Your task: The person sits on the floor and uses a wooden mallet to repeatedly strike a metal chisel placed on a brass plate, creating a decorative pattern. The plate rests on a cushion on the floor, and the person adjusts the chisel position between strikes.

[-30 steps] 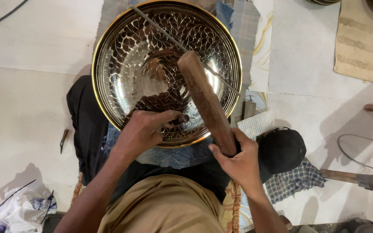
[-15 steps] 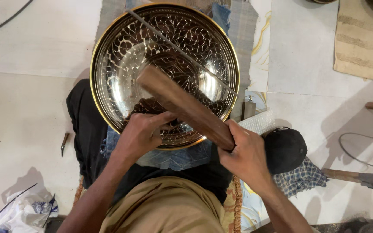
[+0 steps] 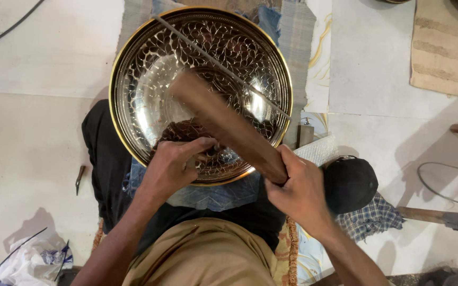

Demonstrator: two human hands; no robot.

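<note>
Wooden mallet [image 3: 223,124] clamped in the right hand [image 3: 298,188] — left hand [image 3: 173,167] beside it, fingers pinched together on the engraved tray [image 3: 133,79].

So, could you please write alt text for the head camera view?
A right hand swings a wooden block over a patterned metal bowl, where the left hand rests inside the near rim. A thin rod lies across the bowl.
</note>
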